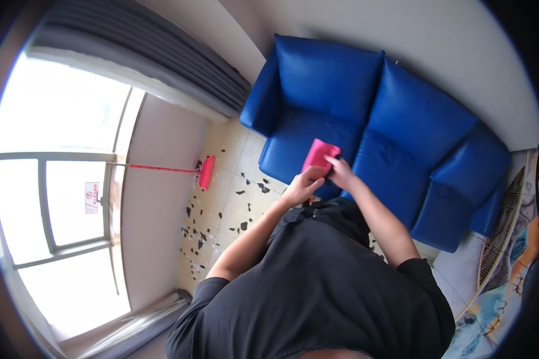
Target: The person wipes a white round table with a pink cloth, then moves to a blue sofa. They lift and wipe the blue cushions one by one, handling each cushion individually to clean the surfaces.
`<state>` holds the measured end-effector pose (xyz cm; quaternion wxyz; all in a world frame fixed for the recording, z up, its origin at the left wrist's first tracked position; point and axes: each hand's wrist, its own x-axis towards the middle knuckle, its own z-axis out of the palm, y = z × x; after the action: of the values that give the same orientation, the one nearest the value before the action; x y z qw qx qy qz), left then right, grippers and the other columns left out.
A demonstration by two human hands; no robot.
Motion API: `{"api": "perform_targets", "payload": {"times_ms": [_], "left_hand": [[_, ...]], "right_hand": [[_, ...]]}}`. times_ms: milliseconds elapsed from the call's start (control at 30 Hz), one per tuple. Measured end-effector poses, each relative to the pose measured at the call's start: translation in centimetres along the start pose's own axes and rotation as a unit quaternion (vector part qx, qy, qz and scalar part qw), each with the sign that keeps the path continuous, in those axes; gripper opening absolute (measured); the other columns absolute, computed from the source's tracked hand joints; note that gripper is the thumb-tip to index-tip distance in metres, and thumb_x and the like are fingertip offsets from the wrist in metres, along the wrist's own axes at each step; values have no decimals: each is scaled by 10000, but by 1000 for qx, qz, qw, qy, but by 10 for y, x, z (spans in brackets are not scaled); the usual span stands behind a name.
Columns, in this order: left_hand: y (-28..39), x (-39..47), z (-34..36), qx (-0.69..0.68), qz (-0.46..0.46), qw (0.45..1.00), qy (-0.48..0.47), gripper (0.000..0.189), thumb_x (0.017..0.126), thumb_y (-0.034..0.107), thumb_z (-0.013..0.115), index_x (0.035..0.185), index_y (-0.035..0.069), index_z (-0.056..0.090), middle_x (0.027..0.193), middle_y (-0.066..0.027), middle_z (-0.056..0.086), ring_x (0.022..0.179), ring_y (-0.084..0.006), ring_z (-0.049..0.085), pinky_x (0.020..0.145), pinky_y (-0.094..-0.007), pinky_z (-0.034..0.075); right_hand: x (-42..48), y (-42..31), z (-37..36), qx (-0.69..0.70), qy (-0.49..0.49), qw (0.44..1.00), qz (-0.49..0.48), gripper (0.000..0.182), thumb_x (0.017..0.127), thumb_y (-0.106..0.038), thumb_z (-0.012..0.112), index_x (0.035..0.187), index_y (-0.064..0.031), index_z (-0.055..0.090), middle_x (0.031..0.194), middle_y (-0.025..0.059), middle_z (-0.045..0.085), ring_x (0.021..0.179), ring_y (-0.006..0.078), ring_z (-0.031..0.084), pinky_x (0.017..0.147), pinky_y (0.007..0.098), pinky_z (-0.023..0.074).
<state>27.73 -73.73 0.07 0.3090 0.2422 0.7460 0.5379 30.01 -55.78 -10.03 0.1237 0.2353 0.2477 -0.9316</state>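
Observation:
A flat pink object (316, 155), perhaps a folded cloth or a pouch, is held between my two hands in front of the blue sofa (314, 121). My left hand (304, 185) grips its lower edge with the fingers. At its right side, my right hand (340, 171) holds it with a finger laid across its face. Something small and dark shows by the right fingers, too hidden to name. The sofa's seat cushions lie just beyond both hands.
A red broom (206, 172) leans with its handle toward the window. Black scraps (244, 225) and small white bits litter the tiled floor at the left. Grey curtains (161, 54) hang beside the sofa. A patterned panel (507, 287) lies at the right.

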Motion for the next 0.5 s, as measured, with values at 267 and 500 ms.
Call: {"api": "perform_targets", "payload": {"times_ms": [267, 500], "left_hand": [[-192, -34, -154, 361, -170, 882, -251, 383, 994, 357, 571, 1217, 53, 638, 1114, -111, 705, 1013, -224, 666, 869, -379, 528], [-214, 91, -306, 314, -444, 797, -262, 361, 978, 263, 494, 1287, 180, 662, 1183, -30, 707, 933, -236, 703, 706, -421, 585]], "right_hand": [[-136, 35, -356, -531, 480, 698, 18, 437, 889, -314, 573, 1231, -56, 658, 1189, 250, 682, 1118, 431, 649, 938, 472, 510], [-285, 90, -350, -250, 572, 768, -145, 348, 940, -225, 600, 1241, -52, 627, 986, 55, 660, 823, 171, 609, 716, 331, 472]]}}
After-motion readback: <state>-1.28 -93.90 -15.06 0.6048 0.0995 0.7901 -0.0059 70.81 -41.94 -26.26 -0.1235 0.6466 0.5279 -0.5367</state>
